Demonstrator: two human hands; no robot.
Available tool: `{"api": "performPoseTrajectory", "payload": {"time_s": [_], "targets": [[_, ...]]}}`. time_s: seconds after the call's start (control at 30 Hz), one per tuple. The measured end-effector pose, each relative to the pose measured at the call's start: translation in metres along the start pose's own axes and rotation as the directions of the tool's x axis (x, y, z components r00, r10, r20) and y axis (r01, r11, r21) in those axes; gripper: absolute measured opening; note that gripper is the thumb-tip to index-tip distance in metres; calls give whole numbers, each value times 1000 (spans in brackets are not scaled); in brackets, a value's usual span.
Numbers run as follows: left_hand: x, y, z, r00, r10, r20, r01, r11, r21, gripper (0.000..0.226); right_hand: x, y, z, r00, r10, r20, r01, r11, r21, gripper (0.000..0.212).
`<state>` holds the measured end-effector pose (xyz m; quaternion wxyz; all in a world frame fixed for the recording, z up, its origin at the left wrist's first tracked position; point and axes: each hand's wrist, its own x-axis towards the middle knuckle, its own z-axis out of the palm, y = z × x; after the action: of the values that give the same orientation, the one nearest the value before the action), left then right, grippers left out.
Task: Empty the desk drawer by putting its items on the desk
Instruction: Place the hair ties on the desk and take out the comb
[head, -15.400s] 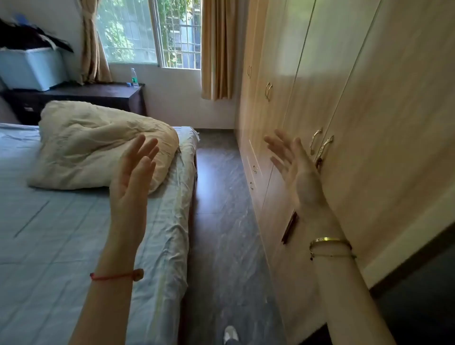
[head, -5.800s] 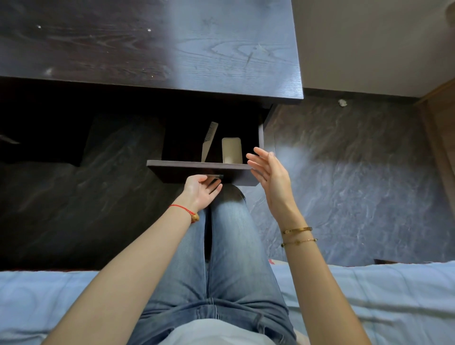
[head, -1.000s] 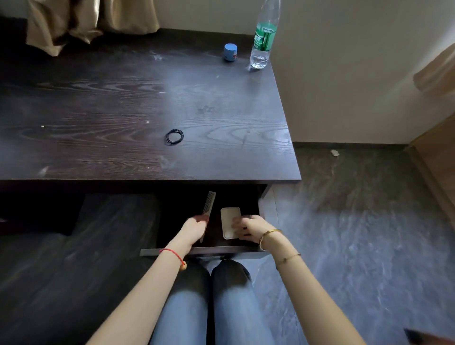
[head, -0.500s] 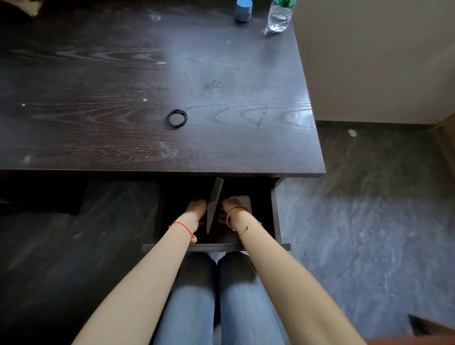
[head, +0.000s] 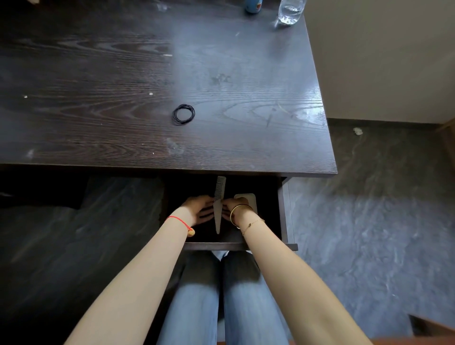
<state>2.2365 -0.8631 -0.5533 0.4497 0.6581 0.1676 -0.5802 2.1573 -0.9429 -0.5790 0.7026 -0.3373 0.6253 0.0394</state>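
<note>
The desk drawer (head: 283, 211) hangs open under the right end of the dark wooden desk (head: 246, 138). Inside it, a pale comb (head: 219, 197) runs lengthwise, teeth end toward the desk. My left hand (head: 198, 209) and my right hand (head: 232, 204) close on it from either side, fingertips pinching its middle. A beige rounded case (head: 249, 197) lies flat in the drawer just right of my right hand, partly hidden by my wrist. A bundle of black hair ties (head: 183, 114) rests on the desk top.
A clear water bottle (head: 289, 12) and a small blue-capped item (head: 253, 3) stand at the desk's far right corner. My knees in jeans (head: 221, 295) sit under the drawer front. Grey floor (head: 369, 221) lies to the right.
My right hand has left the beige case and joined the left hand at the comb. The comb now sits straight between both hands. The view has tilted slightly lower.
</note>
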Motion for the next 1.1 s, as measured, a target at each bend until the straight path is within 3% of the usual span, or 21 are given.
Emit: {"api": "performPoseTrajectory", "payload": {"time_s": [0.07, 0.13, 0.2, 0.33, 0.43, 0.6, 0.73, 0.9, 1.1], "targets": [[-6, 2, 1, 999, 36, 1, -36, 999, 6, 9, -7, -3, -2, 1000, -9, 15, 9, 1000, -9, 14], [-15, 3, 3, 997, 75, -11, -75, 996, 58, 20, -17, -7, -5, 999, -5, 48, 8, 999, -50, 1], [-28, 3, 3, 993, 114, -2, -114, 991, 74, 25, -35, -11, -11, 995, 9, 97, -3, 998, -61, 15], [-68, -6, -4, 972, 218, 90, -225, 972, 70, 16, -79, -11, -30, 988, -30, 153, 37, 998, -47, 14], [-103, -16, -9, 960, 230, 159, -252, 959, 131, 31, -114, -5, -46, 975, -57, 216, 69, 996, -50, 10], [-164, -16, -10, 923, 286, 256, -328, 934, 142, 31, -172, -8, -65, 934, -166, 316, 236, 952, -197, 19], [-211, 7, -6, 837, 453, 307, -516, 840, 167, 31, -218, -33, -69, 854, -348, 386, 420, 900, -117, 16], [-227, 59, 8, 703, 663, 257, -690, 723, 20, 38, -241, -90, -56, 753, -599, 271, 628, 778, -23, 6], [-190, 112, 30, 623, 782, 30, -782, 620, 60, 35, -203, -146, -23, 678, -732, 62, 721, 647, -248, 12]]}}
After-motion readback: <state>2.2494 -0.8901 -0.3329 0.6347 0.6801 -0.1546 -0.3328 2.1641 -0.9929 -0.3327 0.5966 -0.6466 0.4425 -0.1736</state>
